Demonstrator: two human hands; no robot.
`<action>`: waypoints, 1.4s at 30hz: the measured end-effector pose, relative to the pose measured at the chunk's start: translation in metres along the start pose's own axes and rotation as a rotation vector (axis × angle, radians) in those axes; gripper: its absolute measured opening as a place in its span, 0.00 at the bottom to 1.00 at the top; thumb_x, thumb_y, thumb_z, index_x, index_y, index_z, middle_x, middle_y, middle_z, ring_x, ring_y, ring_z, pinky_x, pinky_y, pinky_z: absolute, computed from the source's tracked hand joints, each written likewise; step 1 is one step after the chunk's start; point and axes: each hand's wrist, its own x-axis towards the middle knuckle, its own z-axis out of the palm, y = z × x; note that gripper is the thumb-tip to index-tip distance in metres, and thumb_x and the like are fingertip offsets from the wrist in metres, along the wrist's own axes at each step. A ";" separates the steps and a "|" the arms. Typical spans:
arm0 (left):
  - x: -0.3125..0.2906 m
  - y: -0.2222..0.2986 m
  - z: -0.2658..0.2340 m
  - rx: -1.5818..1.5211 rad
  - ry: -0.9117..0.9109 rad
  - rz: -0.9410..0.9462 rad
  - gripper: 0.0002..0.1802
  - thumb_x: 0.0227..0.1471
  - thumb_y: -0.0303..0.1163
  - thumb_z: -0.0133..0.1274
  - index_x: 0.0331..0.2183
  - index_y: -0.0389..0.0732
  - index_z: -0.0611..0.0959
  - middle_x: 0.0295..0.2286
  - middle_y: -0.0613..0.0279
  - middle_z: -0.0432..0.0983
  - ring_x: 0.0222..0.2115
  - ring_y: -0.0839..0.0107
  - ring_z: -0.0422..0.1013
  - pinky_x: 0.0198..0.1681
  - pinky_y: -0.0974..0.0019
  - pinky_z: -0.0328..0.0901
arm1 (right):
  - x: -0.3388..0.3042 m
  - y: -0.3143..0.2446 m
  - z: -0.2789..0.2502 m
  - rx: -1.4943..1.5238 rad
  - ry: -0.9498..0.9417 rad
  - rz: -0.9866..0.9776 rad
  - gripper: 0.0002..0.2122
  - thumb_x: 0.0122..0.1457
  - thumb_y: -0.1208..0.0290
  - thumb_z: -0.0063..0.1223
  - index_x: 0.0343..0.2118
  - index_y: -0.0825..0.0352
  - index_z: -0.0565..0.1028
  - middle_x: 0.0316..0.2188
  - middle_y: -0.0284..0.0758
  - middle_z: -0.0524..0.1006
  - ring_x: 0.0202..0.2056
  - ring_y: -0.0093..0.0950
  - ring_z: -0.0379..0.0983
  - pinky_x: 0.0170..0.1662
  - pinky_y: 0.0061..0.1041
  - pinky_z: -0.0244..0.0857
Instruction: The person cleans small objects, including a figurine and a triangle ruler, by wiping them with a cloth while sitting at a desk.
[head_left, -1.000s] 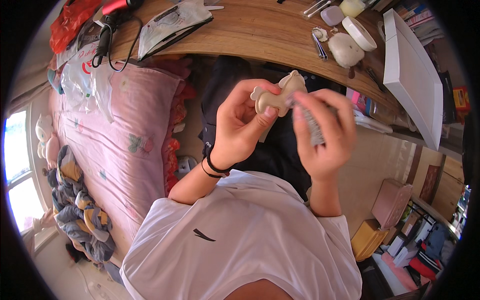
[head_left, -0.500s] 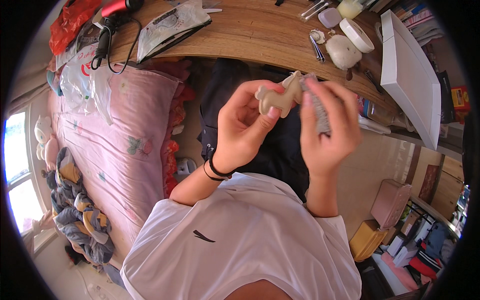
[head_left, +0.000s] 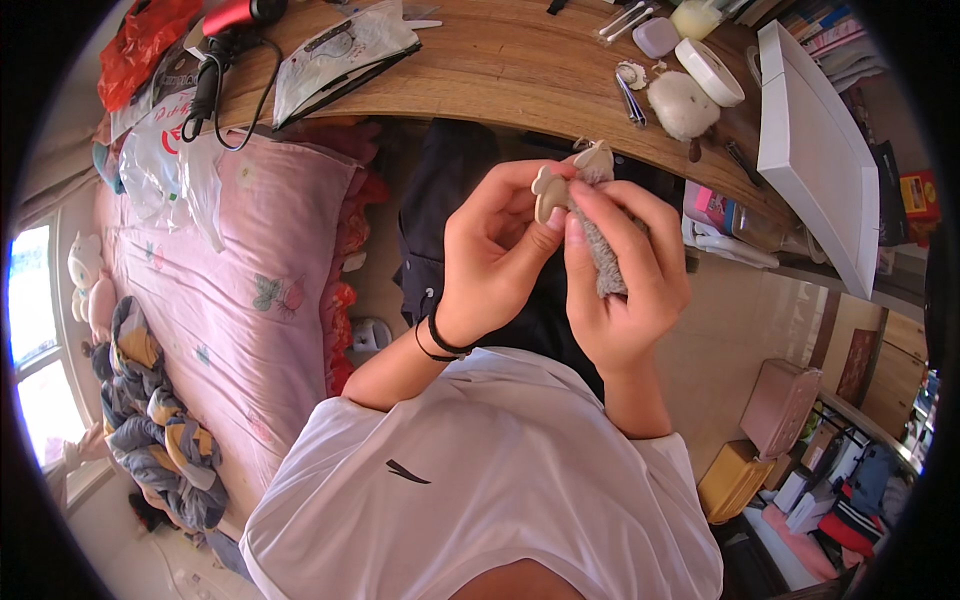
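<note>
My left hand (head_left: 492, 250) pinches a flat beige animal-shaped figure (head_left: 548, 194) between thumb and fingers, in front of my chest near the desk's front edge. Part of the figure lies behind the fingers of both hands, and its pointed top shows above them. A fuzzy grey cloth (head_left: 604, 262) is bunched in my right hand (head_left: 632, 275), which is closed on it and presses it against the figure's right side. Two dark bands (head_left: 437, 335) circle my left wrist.
The wooden desk (head_left: 500, 75) spans the far side, with a red and black hair dryer (head_left: 232, 20), a clear zip pouch (head_left: 345, 50), a fluffy white pouch (head_left: 684, 106) and a white round lid (head_left: 711, 72). A white panel (head_left: 812, 150) stands right; a pink bed (head_left: 230, 260) lies left.
My right hand has moved left and inward, bringing the grey cloth against the figure. The figure has turned in my left hand and is now more covered by fingers.
</note>
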 end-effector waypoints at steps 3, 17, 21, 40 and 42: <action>0.000 0.002 0.003 0.032 0.059 0.058 0.19 0.57 0.25 0.55 0.49 0.33 0.73 0.41 0.58 0.77 0.39 0.77 0.74 0.43 0.73 0.69 | 0.000 0.002 0.002 0.068 -0.009 -0.023 0.14 0.46 0.83 0.62 0.39 0.69 0.80 0.36 0.38 0.77 0.34 0.33 0.73 0.36 0.26 0.69; -0.003 0.000 -0.001 -0.074 0.033 -0.027 0.16 0.57 0.22 0.52 0.48 0.31 0.73 0.42 0.60 0.76 0.42 0.77 0.71 0.44 0.73 0.68 | 0.000 0.004 -0.004 0.009 -0.057 -0.049 0.15 0.46 0.82 0.62 0.39 0.67 0.80 0.36 0.37 0.77 0.33 0.34 0.72 0.35 0.28 0.67; 0.004 0.001 -0.004 0.201 -0.015 0.137 0.14 0.58 0.20 0.49 0.47 0.31 0.74 0.48 0.48 0.75 0.44 0.72 0.74 0.44 0.69 0.70 | 0.003 -0.005 0.000 0.065 -0.133 -0.124 0.12 0.47 0.82 0.62 0.37 0.67 0.81 0.36 0.37 0.77 0.34 0.33 0.73 0.36 0.29 0.69; 0.001 0.012 -0.019 0.440 -0.138 0.086 0.15 0.53 0.17 0.52 0.45 0.29 0.77 0.30 0.61 0.80 0.30 0.84 0.71 0.33 0.77 0.68 | 0.017 0.011 -0.004 0.050 -0.225 -0.174 0.15 0.42 0.83 0.63 0.37 0.67 0.79 0.35 0.36 0.76 0.34 0.34 0.72 0.36 0.29 0.68; 0.001 0.009 -0.018 0.436 -0.127 0.083 0.15 0.53 0.17 0.52 0.45 0.29 0.77 0.29 0.61 0.80 0.30 0.84 0.71 0.33 0.77 0.68 | 0.021 0.017 -0.006 -0.004 -0.182 -0.158 0.18 0.39 0.84 0.62 0.38 0.67 0.78 0.35 0.36 0.76 0.33 0.35 0.72 0.34 0.30 0.67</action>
